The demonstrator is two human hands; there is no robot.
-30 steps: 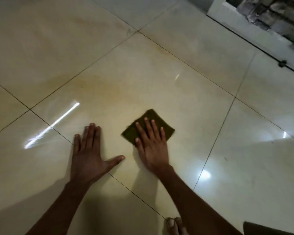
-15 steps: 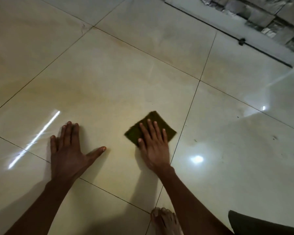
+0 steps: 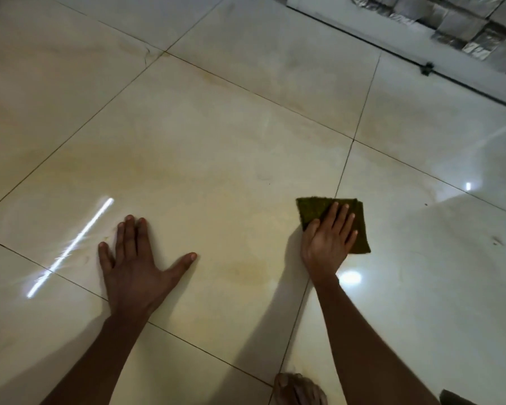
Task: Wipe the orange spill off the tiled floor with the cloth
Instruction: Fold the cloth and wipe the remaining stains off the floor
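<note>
The left hand (image 3: pixel 135 264) lies flat on the glossy tiled floor (image 3: pixel 216 127), left of the cloth, with the fingers together, the thumb spread wide, and nothing under the palm. It holds no thing; I judge it is there as a prop, to carry the weight of the body while the other arm works.

Between this hand and the cloth, a faint orange spill (image 3: pixel 254 268) stays on the tile as a pale yellowish film, and a weaker tint goes up and to the left from it. Its edges are soft, so I cannot tell exactly where it ends.

The dark green cloth (image 3: pixel 316 210) is folded to a flat square and lies across a grout line (image 3: pixel 343 171). The right hand (image 3: pixel 327 244) presses on it from above with open, stretched fingers; it does not pinch or close around it. This flat pressure probably keeps the whole cloth in contact with the floor.

The cloth is now to the right of the stain, not on it, so the wiping looks not finished.

Below the cloth, at the bottom edge, a bare foot (image 3: pixel 298 390) is seen
</note>
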